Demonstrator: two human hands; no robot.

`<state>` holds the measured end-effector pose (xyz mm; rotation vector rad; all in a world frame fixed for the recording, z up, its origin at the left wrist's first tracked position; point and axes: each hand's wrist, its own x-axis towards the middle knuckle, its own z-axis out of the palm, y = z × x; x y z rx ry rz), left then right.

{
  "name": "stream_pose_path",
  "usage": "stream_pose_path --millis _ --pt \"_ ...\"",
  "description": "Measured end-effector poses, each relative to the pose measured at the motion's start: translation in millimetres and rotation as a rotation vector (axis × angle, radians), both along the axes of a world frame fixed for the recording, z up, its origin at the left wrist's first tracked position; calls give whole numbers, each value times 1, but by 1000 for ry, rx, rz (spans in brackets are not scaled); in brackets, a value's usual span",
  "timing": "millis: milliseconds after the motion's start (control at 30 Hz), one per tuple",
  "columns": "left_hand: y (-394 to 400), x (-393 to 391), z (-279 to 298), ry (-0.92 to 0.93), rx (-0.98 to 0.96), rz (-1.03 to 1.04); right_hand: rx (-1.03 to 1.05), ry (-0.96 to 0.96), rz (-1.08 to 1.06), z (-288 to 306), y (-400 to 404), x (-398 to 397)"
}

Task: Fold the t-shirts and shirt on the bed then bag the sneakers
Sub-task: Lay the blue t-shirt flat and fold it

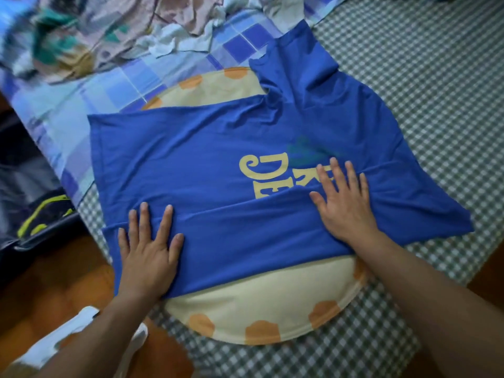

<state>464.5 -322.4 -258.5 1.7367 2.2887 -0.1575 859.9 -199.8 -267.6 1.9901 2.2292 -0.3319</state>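
A blue t-shirt with yellow lettering lies spread across a round cream cushion with orange spots on the bed. Its near long edge is folded over toward the middle, covering part of the lettering. My left hand lies flat with spread fingers on the folded strip near the shirt's left end. My right hand presses flat on the fold by the lettering. One sleeve sticks out at the far side, another at the right. A heap of crumpled clothes lies at the far left of the bed.
The bed has a green-and-white checked sheet and a blue patchwork blanket. A dark bag with yellow-green trim sits on the wooden floor at the left. Something white lies on the floor near my left arm.
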Motion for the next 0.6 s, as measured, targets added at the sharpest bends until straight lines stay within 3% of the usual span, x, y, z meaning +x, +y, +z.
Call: stream_pose_path --millis 167,267,367,433,600 --pt "6 -21 -1 -62 -32 62 8 -13 -70 7 -5 -5" --pt "15 -13 18 -100 48 97 43 51 -299 18 15 -16" --pt "58 1 37 -183 268 -52 110 69 -397 39 54 -27" --pt "105 14 41 -274 351 -172 25 56 -373 53 83 -32" --pt "225 65 42 -342 389 -370 -109 20 -307 77 161 -36"
